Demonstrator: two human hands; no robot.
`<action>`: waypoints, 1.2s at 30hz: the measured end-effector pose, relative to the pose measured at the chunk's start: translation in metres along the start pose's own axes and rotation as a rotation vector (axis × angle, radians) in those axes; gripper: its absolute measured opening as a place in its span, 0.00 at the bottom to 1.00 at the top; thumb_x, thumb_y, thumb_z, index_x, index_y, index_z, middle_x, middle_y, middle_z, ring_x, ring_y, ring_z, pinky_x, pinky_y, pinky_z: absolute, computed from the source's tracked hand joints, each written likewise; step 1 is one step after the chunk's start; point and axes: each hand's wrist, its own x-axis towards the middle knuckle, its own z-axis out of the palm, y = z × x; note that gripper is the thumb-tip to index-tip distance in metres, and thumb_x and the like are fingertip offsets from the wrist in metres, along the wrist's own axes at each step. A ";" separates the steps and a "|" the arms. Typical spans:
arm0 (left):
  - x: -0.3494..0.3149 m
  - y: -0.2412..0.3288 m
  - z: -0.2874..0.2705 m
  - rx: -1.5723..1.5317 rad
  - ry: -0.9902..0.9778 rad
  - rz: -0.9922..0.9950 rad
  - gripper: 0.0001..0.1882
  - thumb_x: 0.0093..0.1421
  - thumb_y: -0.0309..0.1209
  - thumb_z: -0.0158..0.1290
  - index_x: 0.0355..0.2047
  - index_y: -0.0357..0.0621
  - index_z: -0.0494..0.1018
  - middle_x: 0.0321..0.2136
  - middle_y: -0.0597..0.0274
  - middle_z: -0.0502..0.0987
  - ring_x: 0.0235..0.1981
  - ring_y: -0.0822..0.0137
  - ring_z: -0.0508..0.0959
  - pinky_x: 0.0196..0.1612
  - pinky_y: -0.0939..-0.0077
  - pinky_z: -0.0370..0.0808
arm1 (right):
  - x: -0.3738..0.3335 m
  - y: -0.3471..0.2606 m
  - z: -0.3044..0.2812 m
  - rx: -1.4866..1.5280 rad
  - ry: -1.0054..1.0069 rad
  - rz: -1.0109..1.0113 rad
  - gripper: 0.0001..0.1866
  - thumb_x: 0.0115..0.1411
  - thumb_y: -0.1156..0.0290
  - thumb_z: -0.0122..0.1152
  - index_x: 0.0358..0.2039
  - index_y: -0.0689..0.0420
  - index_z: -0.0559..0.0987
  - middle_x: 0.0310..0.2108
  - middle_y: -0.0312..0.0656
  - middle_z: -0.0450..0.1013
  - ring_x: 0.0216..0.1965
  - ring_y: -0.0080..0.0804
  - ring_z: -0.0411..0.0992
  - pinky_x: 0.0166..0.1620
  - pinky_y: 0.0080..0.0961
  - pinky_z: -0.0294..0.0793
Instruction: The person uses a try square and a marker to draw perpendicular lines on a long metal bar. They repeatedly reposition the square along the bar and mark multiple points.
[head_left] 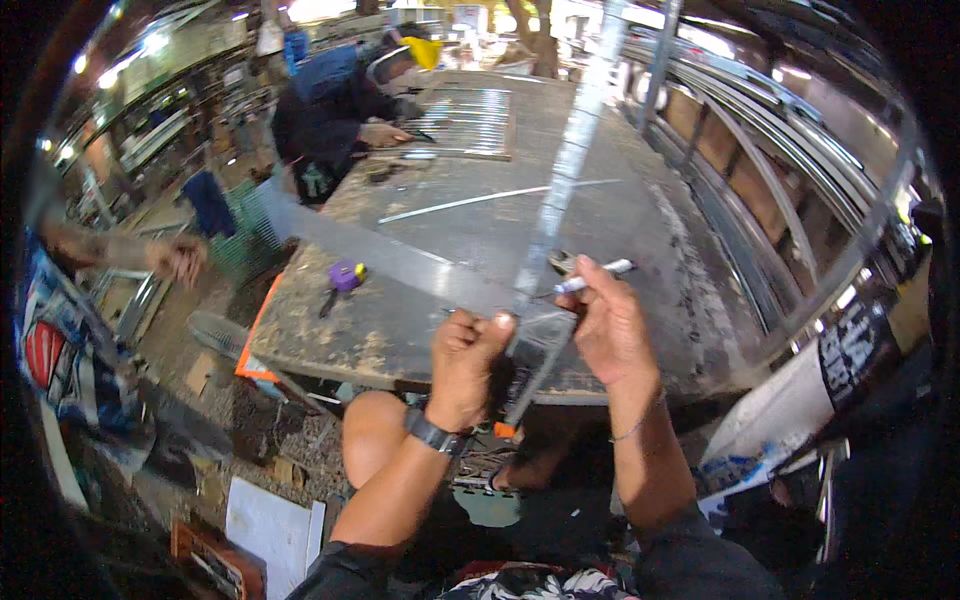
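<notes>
A long silver metal bar stretches from the far end of the table towards me. My left hand, wearing a dark wristwatch, is closed at the bar's near end, with the thumb pressed against its edge. In my right hand a white marker pen is pinched between thumb and fingers, its tip turned left towards the bar. A dark metal tool of unclear kind shows beside those fingertips. Between my hands, another metal piece with an orange end juts over the table's near edge.
The worn table bears a purple tape measure, a flat grey strip, a thin rod and a slatted metal frame. A co-worker leans over the frame; another person's hand is at left. Long metal profiles are racked right.
</notes>
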 end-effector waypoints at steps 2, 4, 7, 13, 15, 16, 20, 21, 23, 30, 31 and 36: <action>0.001 -0.001 -0.003 0.069 0.042 0.004 0.11 0.60 0.27 0.63 0.28 0.47 0.69 0.24 0.73 0.71 0.26 0.79 0.67 0.30 0.81 0.64 | -0.002 -0.001 -0.009 0.029 -0.014 0.002 0.12 0.63 0.58 0.64 0.32 0.53 0.78 0.24 0.37 0.75 0.25 0.28 0.75 0.32 0.28 0.74; 0.006 0.000 -0.011 0.277 0.099 0.013 0.10 0.60 0.30 0.64 0.30 0.48 0.71 0.24 0.74 0.70 0.26 0.77 0.67 0.31 0.79 0.65 | -0.004 0.000 -0.020 0.048 -0.038 -0.018 0.15 0.64 0.54 0.62 0.29 0.52 0.77 0.22 0.39 0.75 0.23 0.29 0.73 0.31 0.27 0.71; 0.012 0.000 -0.021 0.273 0.113 0.059 0.10 0.65 0.38 0.59 0.35 0.47 0.71 0.32 0.71 0.73 0.33 0.73 0.71 0.38 0.73 0.70 | -0.025 0.003 -0.038 0.141 -0.080 -0.045 0.17 0.68 0.52 0.56 0.39 0.54 0.78 0.27 0.39 0.76 0.27 0.29 0.75 0.34 0.30 0.75; 0.029 0.002 -0.036 0.230 0.047 0.079 0.13 0.69 0.39 0.55 0.31 0.47 0.68 0.29 0.71 0.69 0.33 0.73 0.67 0.40 0.73 0.65 | -0.108 -0.011 -0.062 0.056 -0.006 -0.363 0.15 0.69 0.61 0.57 0.47 0.60 0.76 0.34 0.48 0.79 0.31 0.34 0.77 0.35 0.30 0.77; 0.033 -0.001 -0.035 0.143 -0.073 -0.013 0.14 0.70 0.40 0.53 0.30 0.48 0.67 0.28 0.71 0.67 0.33 0.74 0.66 0.39 0.73 0.64 | -0.141 -0.026 -0.073 0.050 -0.004 -0.494 0.14 0.69 0.63 0.57 0.47 0.60 0.76 0.33 0.47 0.78 0.30 0.33 0.77 0.34 0.28 0.76; 0.035 -0.002 -0.035 0.176 -0.081 -0.025 0.14 0.70 0.40 0.53 0.29 0.49 0.67 0.28 0.71 0.67 0.33 0.74 0.66 0.39 0.73 0.64 | -0.158 -0.033 -0.079 0.070 0.011 -0.521 0.13 0.70 0.63 0.56 0.46 0.60 0.76 0.33 0.47 0.78 0.30 0.32 0.77 0.34 0.27 0.76; 0.037 -0.009 -0.038 0.155 -0.120 -0.043 0.16 0.70 0.42 0.52 0.29 0.48 0.66 0.28 0.71 0.66 0.33 0.73 0.65 0.40 0.72 0.64 | -0.217 -0.058 -0.105 0.035 0.379 -0.832 0.13 0.71 0.61 0.53 0.42 0.59 0.75 0.26 0.42 0.75 0.26 0.29 0.74 0.31 0.25 0.74; 0.038 -0.010 -0.039 0.149 -0.228 -0.015 0.16 0.70 0.43 0.52 0.29 0.48 0.66 0.29 0.70 0.66 0.34 0.73 0.65 0.40 0.71 0.64 | -0.230 -0.063 -0.113 -0.062 0.618 -0.915 0.14 0.72 0.60 0.52 0.40 0.58 0.75 0.24 0.40 0.73 0.24 0.28 0.73 0.29 0.25 0.72; 0.040 -0.010 -0.041 0.177 -0.182 -0.054 0.16 0.70 0.43 0.53 0.30 0.47 0.66 0.29 0.70 0.67 0.34 0.72 0.66 0.41 0.71 0.64 | -0.247 -0.070 -0.132 -0.003 0.891 -1.338 0.16 0.73 0.56 0.50 0.34 0.55 0.72 0.21 0.37 0.70 0.21 0.27 0.69 0.28 0.25 0.70; 0.009 -0.001 -0.022 0.067 -0.201 -0.055 0.14 0.67 0.41 0.56 0.38 0.43 0.72 0.36 0.64 0.75 0.38 0.67 0.74 0.45 0.69 0.71 | -0.340 -0.100 -0.228 0.586 1.044 -1.328 0.23 0.73 0.47 0.43 0.28 0.52 0.67 0.17 0.34 0.63 0.16 0.24 0.58 0.20 0.20 0.61; 0.007 0.006 -0.018 0.016 -0.160 -0.070 0.12 0.66 0.39 0.56 0.39 0.43 0.72 0.36 0.64 0.76 0.39 0.67 0.75 0.45 0.69 0.72 | -0.342 -0.096 -0.231 0.616 1.017 -1.275 0.23 0.73 0.47 0.42 0.29 0.52 0.67 0.18 0.35 0.63 0.16 0.24 0.56 0.19 0.19 0.59; -0.007 0.004 0.002 0.080 -0.055 0.052 0.12 0.58 0.29 0.64 0.26 0.51 0.70 0.24 0.73 0.70 0.28 0.76 0.67 0.35 0.77 0.66 | -0.282 -0.065 -0.177 -0.050 1.151 -1.216 0.13 0.72 0.58 0.51 0.37 0.54 0.72 0.22 0.33 0.65 0.21 0.21 0.61 0.24 0.19 0.64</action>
